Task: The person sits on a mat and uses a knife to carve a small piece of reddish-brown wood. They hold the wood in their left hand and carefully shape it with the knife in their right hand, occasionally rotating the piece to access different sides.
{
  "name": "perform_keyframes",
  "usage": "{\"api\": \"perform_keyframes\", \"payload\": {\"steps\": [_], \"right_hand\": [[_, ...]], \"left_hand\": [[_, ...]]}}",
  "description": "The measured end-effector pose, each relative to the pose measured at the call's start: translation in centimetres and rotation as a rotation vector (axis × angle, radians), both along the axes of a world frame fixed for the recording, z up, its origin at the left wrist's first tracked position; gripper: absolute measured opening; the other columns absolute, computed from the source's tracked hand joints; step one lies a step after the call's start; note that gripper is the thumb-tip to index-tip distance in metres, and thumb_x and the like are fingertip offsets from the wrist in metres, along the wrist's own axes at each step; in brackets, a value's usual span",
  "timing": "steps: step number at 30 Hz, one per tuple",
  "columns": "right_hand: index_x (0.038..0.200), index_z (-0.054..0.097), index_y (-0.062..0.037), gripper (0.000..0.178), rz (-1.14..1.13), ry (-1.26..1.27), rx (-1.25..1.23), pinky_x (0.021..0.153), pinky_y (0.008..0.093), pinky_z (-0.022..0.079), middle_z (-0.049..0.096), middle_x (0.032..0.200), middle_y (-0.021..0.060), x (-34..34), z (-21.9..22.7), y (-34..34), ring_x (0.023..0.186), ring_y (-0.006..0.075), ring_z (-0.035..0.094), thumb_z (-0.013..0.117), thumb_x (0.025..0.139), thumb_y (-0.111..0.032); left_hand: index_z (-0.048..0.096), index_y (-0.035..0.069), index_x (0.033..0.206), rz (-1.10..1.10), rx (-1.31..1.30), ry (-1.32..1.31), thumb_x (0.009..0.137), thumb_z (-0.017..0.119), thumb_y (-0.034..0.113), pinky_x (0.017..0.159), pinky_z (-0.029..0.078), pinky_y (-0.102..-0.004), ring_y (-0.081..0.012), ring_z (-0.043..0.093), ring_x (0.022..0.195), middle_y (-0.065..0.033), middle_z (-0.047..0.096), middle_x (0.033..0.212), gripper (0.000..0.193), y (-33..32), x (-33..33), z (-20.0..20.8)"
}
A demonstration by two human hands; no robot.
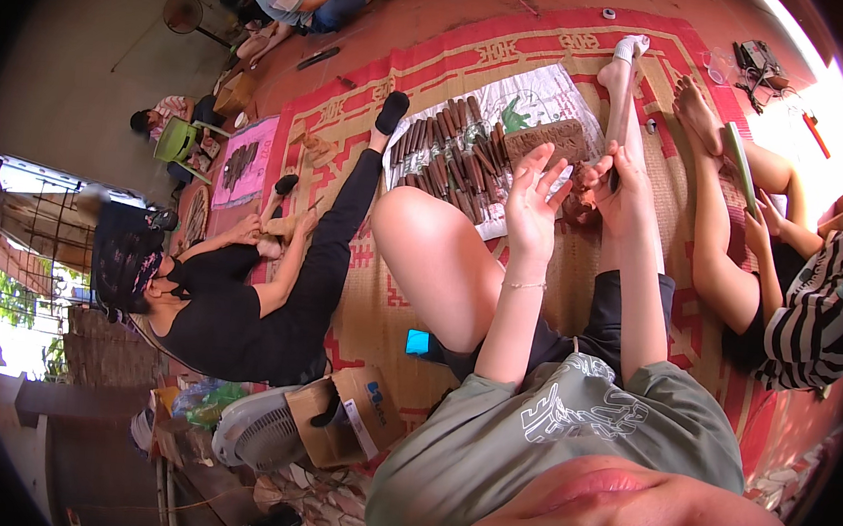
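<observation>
My left hand (531, 210) is raised above my lap, palm up, its fingers spread and nothing in them. Beside it, my right hand (630, 192) has its fingers curled around something small and dark that I cannot make out. Just past the hands lies a brown, brick-shaped block (547, 143) with a rough surface. It rests on a white printed sheet (551, 84), alongside rows of dark brown stick-like pieces (453, 158). A reddish-brown thing (580, 208) shows between my hands, partly hidden by them.
Under everything spreads a red and tan patterned mat (379, 304). A person in black (233, 299) sits at left, working with both hands. At right, a person in stripes (809, 310) holds a long green thing (738, 166). Behind at left are a cardboard box (357, 420) and grey fan (258, 432).
</observation>
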State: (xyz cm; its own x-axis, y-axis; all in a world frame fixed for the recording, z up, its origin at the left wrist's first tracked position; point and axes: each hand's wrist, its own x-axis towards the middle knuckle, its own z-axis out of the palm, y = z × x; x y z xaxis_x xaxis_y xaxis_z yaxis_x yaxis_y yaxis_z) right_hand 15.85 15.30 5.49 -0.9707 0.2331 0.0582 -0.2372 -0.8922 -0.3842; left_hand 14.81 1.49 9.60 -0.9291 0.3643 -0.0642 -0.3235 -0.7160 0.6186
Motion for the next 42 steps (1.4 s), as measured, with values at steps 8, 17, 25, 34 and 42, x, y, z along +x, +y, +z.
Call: {"api": "perform_keyframes", "payload": {"steps": [8, 17, 25, 34, 42], "right_hand": [[0.097, 0.045, -0.0038, 0.016, -0.085, 0.06, 0.016, 0.07, 0.0338, 0.05, 0.06, 0.074, 0.0116, -0.7, 0.8, -1.7, 0.071, 0.0241, 0.06, 0.039, 0.095, -0.018], [0.094, 0.065, -0.0032, 0.019, -0.428, -0.435, 0.791, 0.073, 0.022, 0.04, 0.061, 0.088, 0.0008, -0.7, -9.4, 5.0, 0.081, 0.0076, 0.053, 0.055, 0.089, -0.019], [0.094, 0.058, -0.0012, 0.017, -0.471, -0.357, 0.699, 0.045, 0.0171, 0.034, 0.058, 0.077, -0.0003, -0.2, -13.0, 2.9, 0.06, 0.0022, 0.048, 0.062, 0.084, -0.014], [0.09, 0.057, -0.001, 0.017, -0.415, -0.428, 0.7, 0.047, 0.0189, 0.044, 0.065, 0.077, 0.0058, -0.2, -15.8, 2.7, 0.053, 0.0083, 0.056, 0.065, 0.081, -0.013], [0.086, 0.057, 0.0005, 0.02, -0.413, -0.413, 0.608, 0.049, 0.0194, 0.046, 0.064, 0.074, 0.0064, -0.7, -16.9, 2.7, 0.056, 0.0102, 0.06, 0.065, 0.082, -0.017]], "left_hand": [[0.045, 0.008, 0.12, -0.122, 0.023, -0.057, 0.087, 0.042, 0.029, 0.09, 0.043, -0.0421, -0.0299, 0.053, 0.106, -0.0144, 0.05, 0.121, 0.039, 2.6, 1.1, -1.7], [0.052, -0.001, 0.113, 0.241, -0.846, 0.513, 0.088, 0.046, 0.011, 0.094, 0.037, -0.0339, -0.0246, 0.05, 0.109, -0.0152, 0.053, 0.117, 0.029, 2.2, -4.1, -10.3], [0.046, -0.001, 0.122, 0.122, -1.047, 0.795, 0.089, 0.047, 0.014, 0.098, 0.034, -0.0398, -0.0329, 0.043, 0.118, -0.022, 0.043, 0.128, 0.037, 3.7, -3.1, -9.6], [0.055, 0.0, 0.114, 0.144, -1.169, 1.009, 0.089, 0.046, 0.013, 0.097, 0.035, -0.04, -0.0358, 0.045, 0.117, -0.0236, 0.044, 0.128, 0.029, 4.5, -3.2, -11.0], [0.056, -0.001, 0.114, 0.146, -1.17, 0.984, 0.088, 0.046, 0.01, 0.097, 0.036, -0.0396, -0.0364, 0.045, 0.117, -0.0242, 0.044, 0.128, 0.029, 4.8, -3.1, -10.8]]}}
